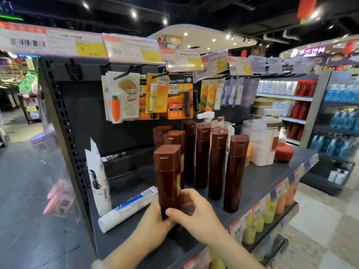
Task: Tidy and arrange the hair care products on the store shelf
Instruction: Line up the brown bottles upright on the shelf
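**shelfnerd:** Two hands on one bottle (168,179) right now — the left hand (155,220) is curled round its base from the left side, the right hand (192,212) pinches it low down, thumb across the front, fingers wrapped behind. Both closed on it, nothing else held.

**aislecat:** So where does it sit relative to the fingers?

**shelfnerd:** Straight up out of them, long axis vertical, cap at the top, base touching or just off the shelf (262,181). The other brown bottles (217,164) stand beyond the fingertips and to their right, so I'd guess it gets lined up with those.

**aislecat:** Looks?

**shelfnerd:** Tall, slim, glossy dark brown, flat flip cap, yellowish label on its right side. A white tube (126,208) lies flat just left of the left hand's fingers.
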The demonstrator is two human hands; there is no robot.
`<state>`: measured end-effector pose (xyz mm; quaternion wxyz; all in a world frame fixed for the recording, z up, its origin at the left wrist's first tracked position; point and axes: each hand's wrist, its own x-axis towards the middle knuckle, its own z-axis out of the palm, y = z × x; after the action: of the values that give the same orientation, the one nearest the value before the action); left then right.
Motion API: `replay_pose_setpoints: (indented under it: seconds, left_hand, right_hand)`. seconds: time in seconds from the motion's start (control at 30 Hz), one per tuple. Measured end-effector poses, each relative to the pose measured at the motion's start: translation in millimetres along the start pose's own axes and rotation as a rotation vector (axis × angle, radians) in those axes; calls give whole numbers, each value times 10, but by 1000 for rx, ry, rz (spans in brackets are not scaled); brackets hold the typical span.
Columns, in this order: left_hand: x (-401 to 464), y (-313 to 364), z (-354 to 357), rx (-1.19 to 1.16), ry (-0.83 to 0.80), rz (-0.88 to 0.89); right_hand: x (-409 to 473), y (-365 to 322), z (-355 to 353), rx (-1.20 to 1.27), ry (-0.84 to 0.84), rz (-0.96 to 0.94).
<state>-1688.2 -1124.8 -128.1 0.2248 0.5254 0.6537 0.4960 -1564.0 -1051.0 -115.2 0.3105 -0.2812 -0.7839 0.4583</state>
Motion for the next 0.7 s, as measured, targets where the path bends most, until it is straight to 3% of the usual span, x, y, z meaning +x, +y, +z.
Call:
replay_pose_setpoints:
  seconds: [0.13, 0.3, 0.53, 0.7]
  left_hand:
    - [172, 74, 250, 35, -29, -46]
    - [184, 164, 147, 221, -138, -26]
    - [-65, -177, -454, 829, 168, 136]
    - [-89, -323, -595, 1071, 165, 6]
  right_hand:
    - [5, 69, -167, -27, 135, 41]
    - [30, 98, -224, -48, 130, -4]
    - [126, 169, -223, -85, 164, -18]
    - [217, 247, -209, -118, 208, -10]
